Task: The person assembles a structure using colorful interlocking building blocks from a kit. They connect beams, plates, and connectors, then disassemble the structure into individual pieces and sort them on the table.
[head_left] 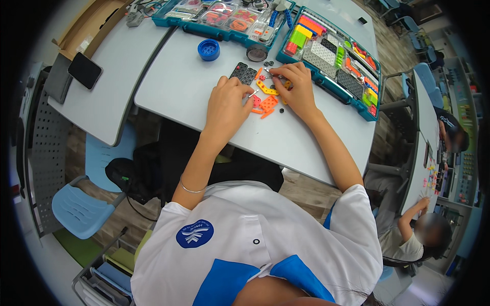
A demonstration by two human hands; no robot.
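Observation:
My left hand [228, 105] is closed, thumb and fingertips pinching a small silvery metal piece [253, 94] whose kind I cannot make out. Facing it, my right hand [297, 87] has its fingers curled together over another small silvery piece [269, 74]; what they grip is partly hidden. Between the hands lies a yellow bent beam with holes [267, 88]. Below it are an orange perforated plate [268, 103] and pink perforated pieces [256, 101]. Black perforated plates [243, 73] lie just beyond my left fingers. A small black ring [282, 110] rests nearer me.
Two teal cases of building parts, a left case [217, 34] and a right case [326, 81], stand open along the far side. A blue wheel [209, 50] and a dark round wheel [256, 53] sit before them. A phone [85, 71] lies at left. Other people sit at the right.

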